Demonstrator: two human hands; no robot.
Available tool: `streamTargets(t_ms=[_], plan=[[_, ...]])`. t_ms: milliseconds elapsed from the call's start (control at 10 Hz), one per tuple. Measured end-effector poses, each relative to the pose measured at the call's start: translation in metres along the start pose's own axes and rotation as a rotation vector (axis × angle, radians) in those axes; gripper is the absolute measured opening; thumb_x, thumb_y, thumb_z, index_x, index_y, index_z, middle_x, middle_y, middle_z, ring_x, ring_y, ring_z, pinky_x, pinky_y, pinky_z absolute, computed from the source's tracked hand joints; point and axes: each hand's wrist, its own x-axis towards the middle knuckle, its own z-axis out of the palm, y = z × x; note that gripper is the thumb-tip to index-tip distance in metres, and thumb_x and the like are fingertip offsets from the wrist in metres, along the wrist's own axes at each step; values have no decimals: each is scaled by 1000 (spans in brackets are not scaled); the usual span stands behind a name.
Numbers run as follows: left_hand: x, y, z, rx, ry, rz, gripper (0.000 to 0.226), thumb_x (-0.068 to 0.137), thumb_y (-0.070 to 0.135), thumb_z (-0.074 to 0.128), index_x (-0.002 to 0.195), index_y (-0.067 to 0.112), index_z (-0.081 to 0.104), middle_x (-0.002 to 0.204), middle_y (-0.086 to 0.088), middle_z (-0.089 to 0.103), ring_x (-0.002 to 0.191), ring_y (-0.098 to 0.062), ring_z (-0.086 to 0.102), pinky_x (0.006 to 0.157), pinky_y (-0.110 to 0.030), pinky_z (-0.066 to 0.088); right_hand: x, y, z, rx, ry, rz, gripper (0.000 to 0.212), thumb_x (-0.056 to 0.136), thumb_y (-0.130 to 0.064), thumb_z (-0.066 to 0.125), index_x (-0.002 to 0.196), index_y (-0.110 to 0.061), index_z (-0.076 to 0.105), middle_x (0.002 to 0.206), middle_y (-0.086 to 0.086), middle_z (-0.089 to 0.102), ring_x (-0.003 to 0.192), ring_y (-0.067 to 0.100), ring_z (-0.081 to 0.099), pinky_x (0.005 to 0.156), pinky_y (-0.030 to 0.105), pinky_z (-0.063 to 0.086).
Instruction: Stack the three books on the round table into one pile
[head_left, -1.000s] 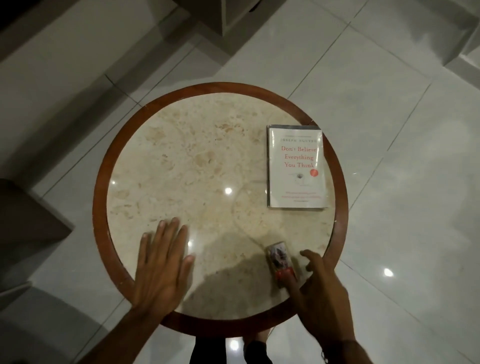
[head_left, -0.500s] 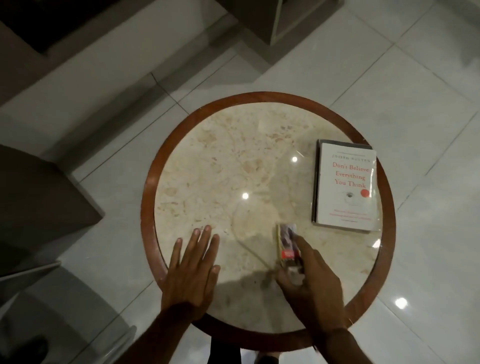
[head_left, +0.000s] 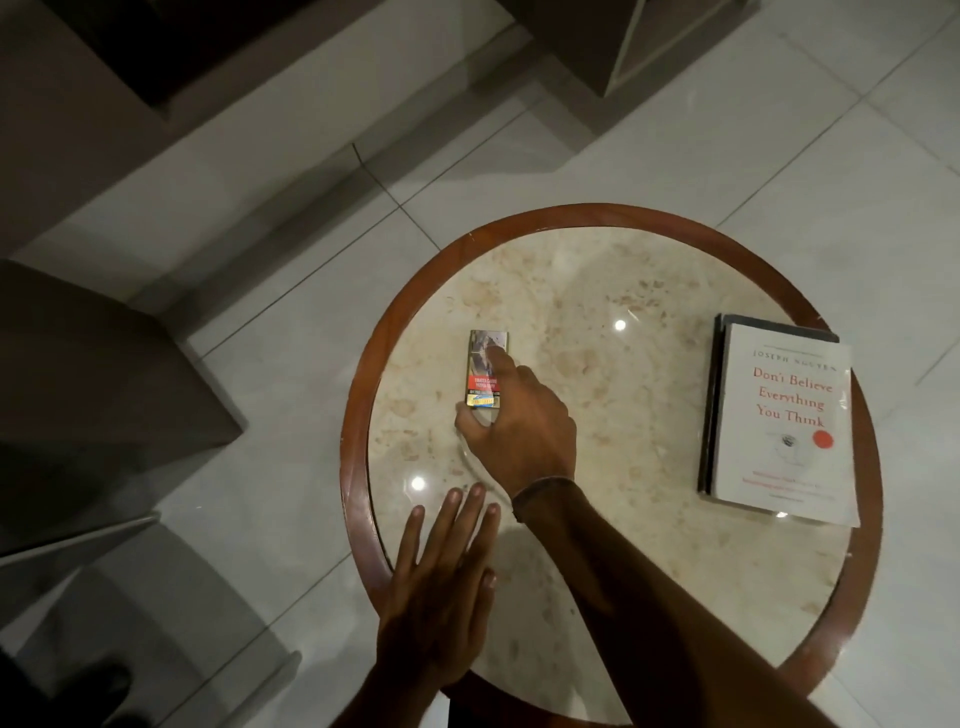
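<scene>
On the right side of the round marble table (head_left: 357, 415) lies a white book (head_left: 784, 421) with red title lettering. It sits on top of a dark book (head_left: 709, 405), of which only the left and far edges show. My right hand (head_left: 524, 431) reaches across to the table's left half and pinches a small printed box (head_left: 482, 371), index finger along its top and thumb at its near end. My left hand (head_left: 441, 587) lies flat on the near rim, fingers spread and holding nothing.
A grey block of furniture (head_left: 104, 364) stands on the tiled floor left of the table. Another cabinet (head_left: 623, 47) stands at the far side. The table has a raised brown wooden rim all round.
My right hand has carried the small box from the near edge to the left half of the table. My left hand has stayed flat. The view has swung left.
</scene>
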Motion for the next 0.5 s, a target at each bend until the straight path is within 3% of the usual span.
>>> streamTargets(t_ms=[100, 300, 400, 500], plan=[[-1, 0, 0, -1, 36, 11, 68, 102, 45, 55, 166, 24, 42, 177, 0, 39, 166, -25, 31, 133, -60, 31, 1, 1, 4, -22, 29, -9, 73, 87, -54, 69, 152, -24, 54, 115, 3, 77, 93, 27, 74, 73, 39, 63], [1, -2, 0, 32, 23, 24, 67, 105, 52, 48, 166, 26, 42, 177, -1, 39, 167, -25, 30, 133, -61, 29, 0, 0, 4, -42, 42, -18, 75, 86, -58, 71, 150, -21, 57, 110, 4, 79, 87, 27, 75, 68, 38, 64], [0, -3, 4, 20, 17, 24, 69, 104, 53, 49, 167, 28, 38, 179, 1, 34, 168, -24, 27, 137, -57, 19, -1, -1, -6, 10, 7, -12, 83, 85, -65, 70, 154, -23, 50, 118, 1, 78, 96, 24, 76, 77, 37, 65], [1, 0, 4, 16, 20, 29, 70, 103, 52, 51, 168, 28, 38, 179, 1, 35, 168, -24, 26, 137, -58, 19, -9, -7, -24, 115, 42, 45, 85, 85, -69, 69, 155, -26, 46, 124, -2, 77, 100, 18, 75, 82, 30, 61]])
